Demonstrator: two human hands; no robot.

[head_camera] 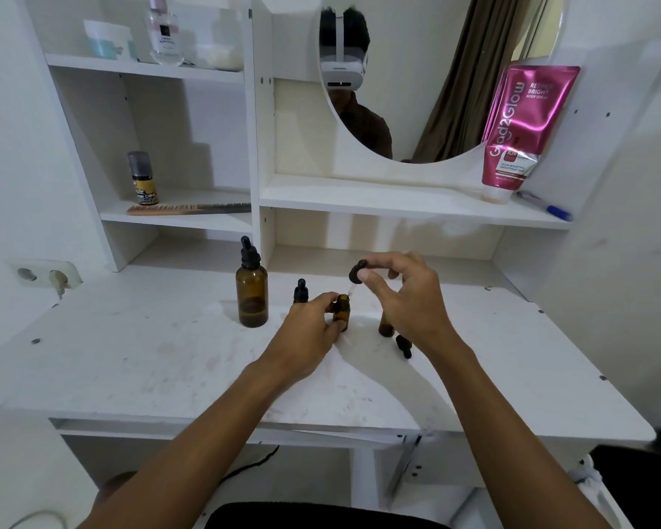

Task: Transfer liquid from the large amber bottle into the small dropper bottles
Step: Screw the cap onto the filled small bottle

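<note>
Just below the centre of the frame, our left hand (pixel 313 322) curls its thumb and fingers round a small open dropper bottle (pixel 341 313) that stands upright on the white table (pixel 168 357). Our right hand (pixel 409 295), a little higher and to the right, pinches a black dropper cap (pixel 357 272) between thumb and forefinger, with the other fingers loosely bent. The cap's glass pipette (pixel 350 292) points down, its tip just at the open bottle's mouth. We cannot tell whether the pipette carries liquid. The large amber bottle (pixel 252 299) stands upright to the left of both hands, apart from them, with its own black dropper cap on. Directly behind our left hand stands a second small bottle (pixel 301 292), capped. A third small bottle (pixel 386 326) stands partly hidden under our right hand, and a loose black cap (pixel 404 346) lies on the table just beside it. In the upper right of the frame a pink tube (pixel 523 127) stands on its cap beside the round mirror (pixel 416 89).
</note>
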